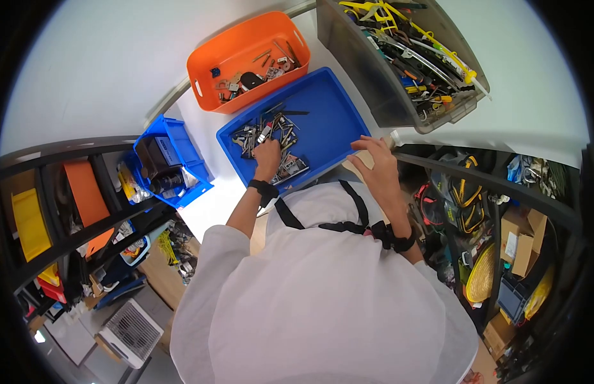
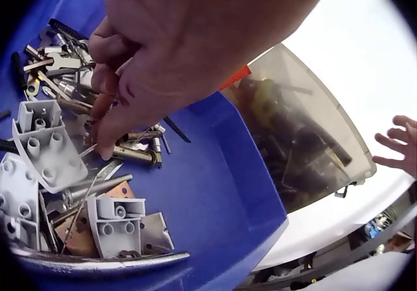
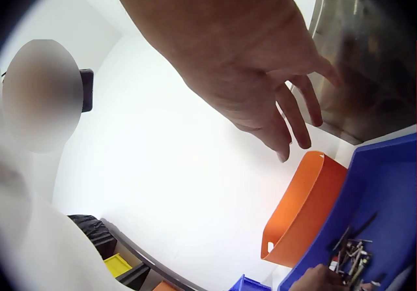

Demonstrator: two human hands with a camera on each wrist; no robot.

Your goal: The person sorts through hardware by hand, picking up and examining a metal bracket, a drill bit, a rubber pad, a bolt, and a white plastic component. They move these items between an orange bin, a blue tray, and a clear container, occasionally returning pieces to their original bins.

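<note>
My left hand (image 1: pixel 267 160) reaches into the left part of a blue tray (image 1: pixel 332 102), its fingers bent down among a heap of metal parts (image 1: pixel 287 131). In the left wrist view, the thumb and fingertips are right at a brass-coloured cylinder (image 2: pixel 135 155) and thin metal pieces; I cannot tell whether they pinch one. Grey plastic brackets (image 2: pixel 49 151) with round sockets lie close by, next to brown perforated plates (image 2: pixel 78 232). My right hand (image 1: pixel 379 165) hovers by the tray's right front corner, fingers spread and loosely bent, holding nothing.
Behind the tray stands an orange bin (image 1: pixel 246 48) with a few small parts. A grey see-through box (image 1: pixel 374 70) full of tools is at the back right. A blue bin (image 1: pixel 175 153) stands at the left. Loaded shelves (image 1: pixel 73 211) flank both sides.
</note>
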